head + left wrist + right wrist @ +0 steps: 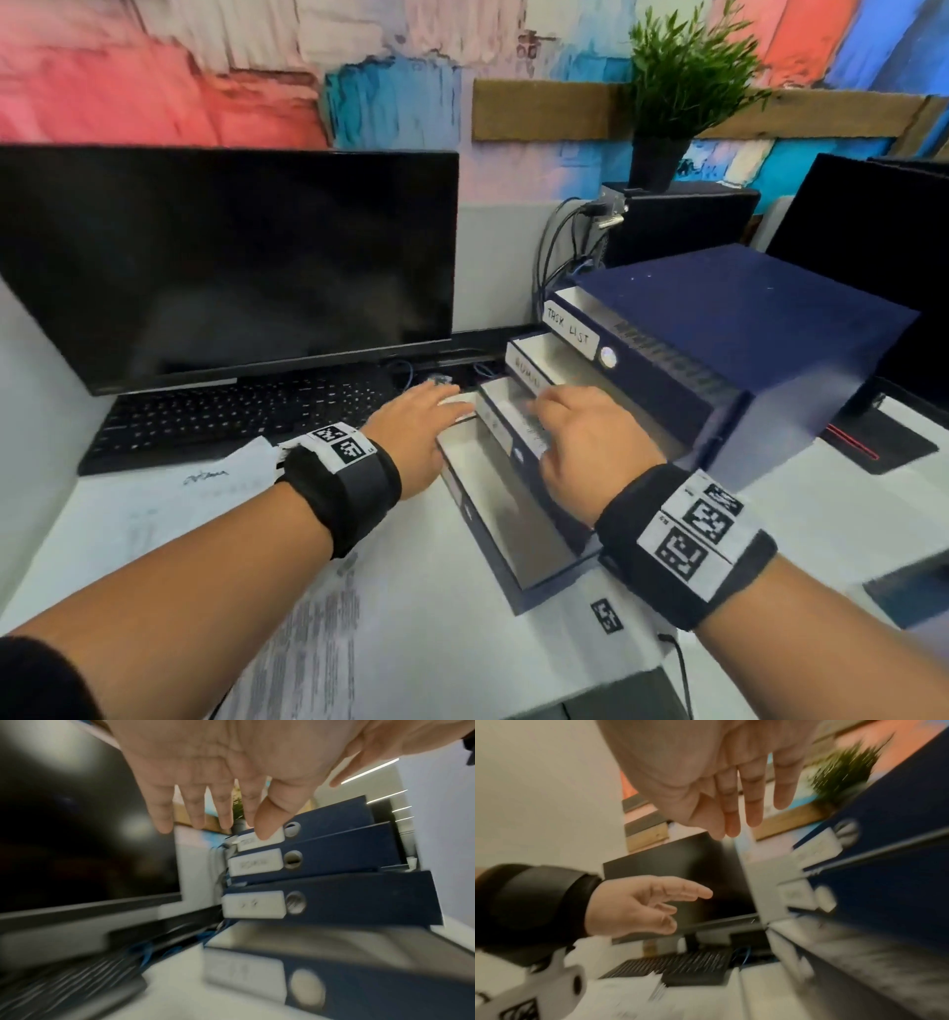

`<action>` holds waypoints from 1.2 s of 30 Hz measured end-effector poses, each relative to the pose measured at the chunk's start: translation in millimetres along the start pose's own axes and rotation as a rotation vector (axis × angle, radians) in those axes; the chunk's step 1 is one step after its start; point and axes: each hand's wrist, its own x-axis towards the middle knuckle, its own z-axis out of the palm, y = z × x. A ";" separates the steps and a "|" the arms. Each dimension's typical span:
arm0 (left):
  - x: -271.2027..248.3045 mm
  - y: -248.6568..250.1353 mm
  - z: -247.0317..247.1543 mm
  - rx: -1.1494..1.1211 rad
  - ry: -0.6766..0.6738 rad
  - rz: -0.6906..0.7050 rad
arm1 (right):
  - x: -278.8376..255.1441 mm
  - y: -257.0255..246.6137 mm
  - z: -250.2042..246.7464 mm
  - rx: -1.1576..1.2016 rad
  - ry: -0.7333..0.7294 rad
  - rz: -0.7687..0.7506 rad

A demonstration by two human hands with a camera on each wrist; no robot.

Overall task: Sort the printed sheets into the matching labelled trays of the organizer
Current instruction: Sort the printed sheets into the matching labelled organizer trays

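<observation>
A dark blue drawer organizer (729,329) stands at the right of the desk, its labelled trays pulled out in steps; the top label reads TASK LIST (571,331). The lowest tray (518,519) is drawn out farthest and shows a grey floor. My left hand (418,429) hovers with straight fingers by the left corner of the trays and holds nothing. My right hand (580,437) is spread over the middle trays, fingers straight, empty too. Printed sheets (328,616) lie on the desk under my left forearm. The wrist views show both palms (231,770) (706,780) empty.
A black monitor (221,262) and keyboard (226,416) fill the left of the desk. Another sheet with a signature (205,488) lies in front of the keyboard. A potted plant (672,97) stands behind the organizer, a second dark screen (873,257) at the right. Cables (565,246) hang behind.
</observation>
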 end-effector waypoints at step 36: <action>-211.3 -178.6 37.0 -0.530 -0.178 -0.950 | 18.6 -141.6 176.8 0.233 -0.483 0.202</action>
